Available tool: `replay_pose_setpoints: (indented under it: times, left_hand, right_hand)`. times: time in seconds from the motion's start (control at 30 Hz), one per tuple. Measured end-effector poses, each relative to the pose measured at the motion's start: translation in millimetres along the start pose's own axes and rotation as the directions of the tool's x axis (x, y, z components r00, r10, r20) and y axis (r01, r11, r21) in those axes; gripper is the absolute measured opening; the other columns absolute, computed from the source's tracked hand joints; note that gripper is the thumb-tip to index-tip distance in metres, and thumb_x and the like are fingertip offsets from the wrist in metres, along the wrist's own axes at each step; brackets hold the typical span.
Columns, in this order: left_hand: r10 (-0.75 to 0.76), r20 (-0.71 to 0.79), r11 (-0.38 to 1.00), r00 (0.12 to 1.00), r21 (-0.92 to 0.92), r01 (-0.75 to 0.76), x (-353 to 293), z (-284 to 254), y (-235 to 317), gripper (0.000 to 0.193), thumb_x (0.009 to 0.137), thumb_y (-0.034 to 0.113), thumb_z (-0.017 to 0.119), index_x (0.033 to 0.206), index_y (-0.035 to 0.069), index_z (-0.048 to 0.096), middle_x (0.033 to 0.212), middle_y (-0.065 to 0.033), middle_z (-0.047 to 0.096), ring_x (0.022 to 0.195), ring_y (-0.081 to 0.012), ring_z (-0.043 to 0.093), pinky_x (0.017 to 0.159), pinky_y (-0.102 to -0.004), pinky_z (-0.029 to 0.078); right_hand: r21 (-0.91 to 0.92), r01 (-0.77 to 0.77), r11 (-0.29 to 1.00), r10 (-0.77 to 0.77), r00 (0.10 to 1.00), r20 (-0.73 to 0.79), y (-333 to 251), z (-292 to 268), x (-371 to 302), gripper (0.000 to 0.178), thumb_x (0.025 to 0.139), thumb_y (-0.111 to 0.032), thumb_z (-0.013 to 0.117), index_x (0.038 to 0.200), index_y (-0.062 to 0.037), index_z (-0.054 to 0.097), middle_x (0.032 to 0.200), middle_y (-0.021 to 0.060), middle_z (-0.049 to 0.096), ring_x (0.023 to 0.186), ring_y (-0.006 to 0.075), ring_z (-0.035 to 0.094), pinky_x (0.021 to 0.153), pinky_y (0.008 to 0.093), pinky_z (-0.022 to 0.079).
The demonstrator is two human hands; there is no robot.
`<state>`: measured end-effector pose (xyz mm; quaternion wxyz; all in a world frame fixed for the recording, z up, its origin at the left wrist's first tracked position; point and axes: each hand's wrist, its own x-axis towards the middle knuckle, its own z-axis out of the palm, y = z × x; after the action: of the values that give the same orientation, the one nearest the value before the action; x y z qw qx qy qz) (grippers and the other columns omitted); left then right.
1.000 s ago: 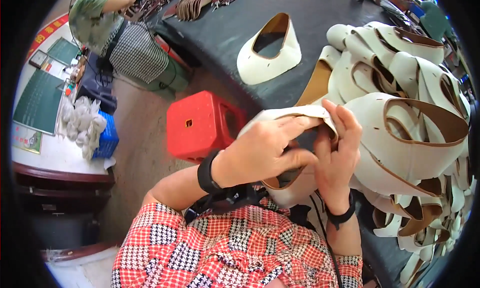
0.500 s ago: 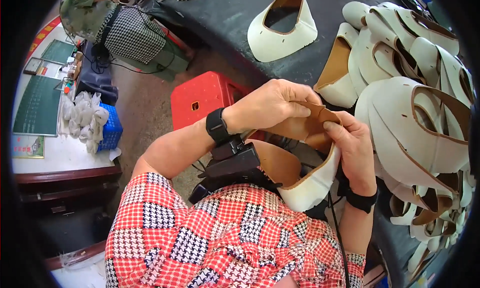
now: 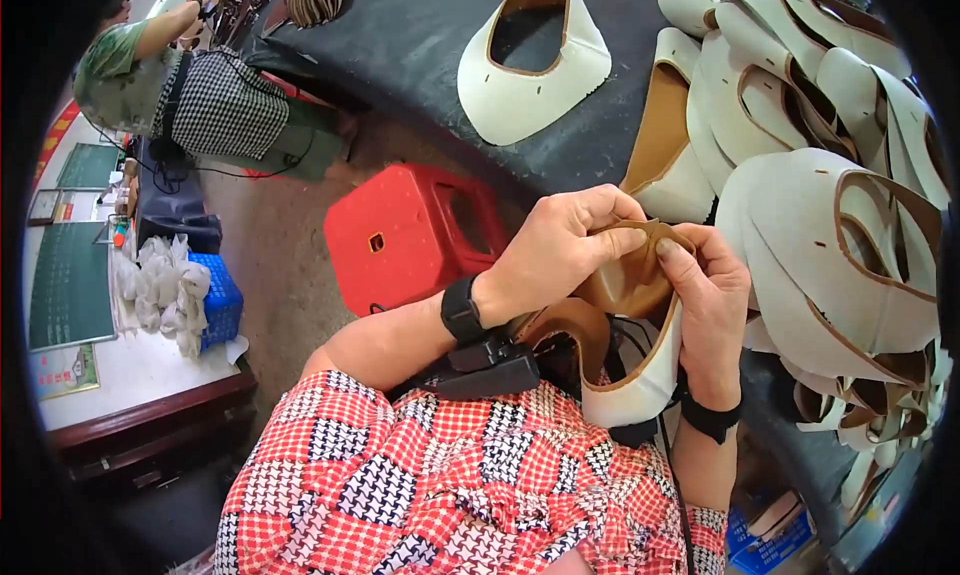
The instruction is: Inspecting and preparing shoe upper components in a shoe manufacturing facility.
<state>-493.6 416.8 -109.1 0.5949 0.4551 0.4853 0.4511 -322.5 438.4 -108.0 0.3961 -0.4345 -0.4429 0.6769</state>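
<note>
A shoe upper (image 3: pixel 634 393), white outside with a tan lining, is held up in front of my body. My left hand (image 3: pixel 553 247) pinches its top edge between thumb and fingers. Close beside it, my right hand (image 3: pixel 712 300) grips the same edge, its thumb on the tan side and its fingers behind the white side. Between the two thumbs the tan edges meet and bunch together. The rest of the upper hangs below in an open loop. Some of my fingertips are hidden behind the piece.
A single white upper (image 3: pixel 530 100) lies on the dark table (image 3: pixel 400 45). At the right is a large heap of similar uppers (image 3: pixel 790 245). A red stool (image 3: pixel 372 245) stands left of the table. Another person (image 3: pixel 185 95) works at the far left, near a blue basket (image 3: pixel 222 303).
My left hand has come closer to my right, bringing the tan edges together between the thumbs. The view has shifted slightly, and the other person's arm now reaches forward.
</note>
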Motion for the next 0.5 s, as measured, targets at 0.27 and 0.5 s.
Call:
replay_pose_setpoints:
  times: [0.27, 0.5]
  left_hand:
    - [0.659, 0.24, 0.362, 0.712, 0.729, -0.581, 19, -13, -19, 0.014, 0.075, 0.0, 0.063, 0.089, 0.002, 0.06, 0.076, -0.0074, 0.063, 0.063, -0.0232, 0.062, 0.059, -0.0286, 0.051]
    - [0.403, 0.006, 0.703, 0.915, 0.638, -0.314, 21, -14, -16, 0.018, 0.079, 0.002, 0.062, 0.097, 0.002, 0.06, 0.081, -0.0094, 0.065, 0.075, -0.0231, 0.064, 0.066, -0.0293, 0.05]
  right_hand:
    - [0.105, -0.174, 0.979, 0.187, 0.974, -0.129, 16, 11, 21, 0.01, 0.083, -0.004, 0.06, 0.088, 0.0039, 0.06, 0.077, 0.0014, 0.06, 0.068, 0.0049, 0.053, 0.062, 0.018, 0.041]
    - [0.016, -0.098, 0.995, 0.1, 0.986, -0.132, 20, 10, 24, 0.01, 0.082, -0.003, 0.06, 0.09, 0.0041, 0.061, 0.078, 0.0009, 0.06, 0.069, 0.0043, 0.053, 0.062, 0.0174, 0.042]
